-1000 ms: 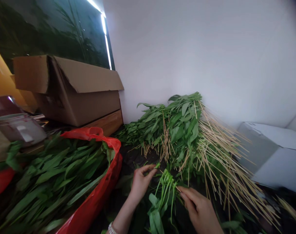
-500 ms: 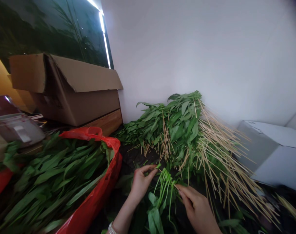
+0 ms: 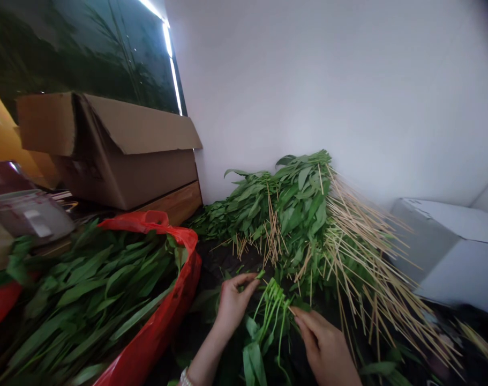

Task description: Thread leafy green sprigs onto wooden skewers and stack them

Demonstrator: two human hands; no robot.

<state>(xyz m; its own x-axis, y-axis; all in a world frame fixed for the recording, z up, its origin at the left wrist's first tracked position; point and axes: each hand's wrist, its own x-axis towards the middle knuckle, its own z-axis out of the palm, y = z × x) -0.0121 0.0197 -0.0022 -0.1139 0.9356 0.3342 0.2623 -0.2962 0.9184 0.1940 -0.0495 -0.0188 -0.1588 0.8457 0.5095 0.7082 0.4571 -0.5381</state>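
My left hand (image 3: 236, 300) pinches a small green stem (image 3: 261, 274) between thumb and fingertips. To its right, several leafy green stems (image 3: 273, 300) hang threaded side by side on a thin skewer, leaves drooping below. My right hand (image 3: 322, 340) is closed on the skewer's near end (image 3: 292, 311). Just beyond both hands lies a heap of skewered greens (image 3: 303, 185), with many bare wooden skewer ends (image 3: 372, 246) fanning out to the right.
A red plastic bag (image 3: 189, 268) full of loose leafy stems (image 3: 91, 289) sits at left. Behind it are an open cardboard box (image 3: 147, 171) and a grey-white container (image 3: 32, 214). A white box (image 3: 460, 241) stands at right, against a white wall (image 3: 328, 80).
Almost nothing differs. Both hands keep their grips and places, with only a very slight shift of the view.
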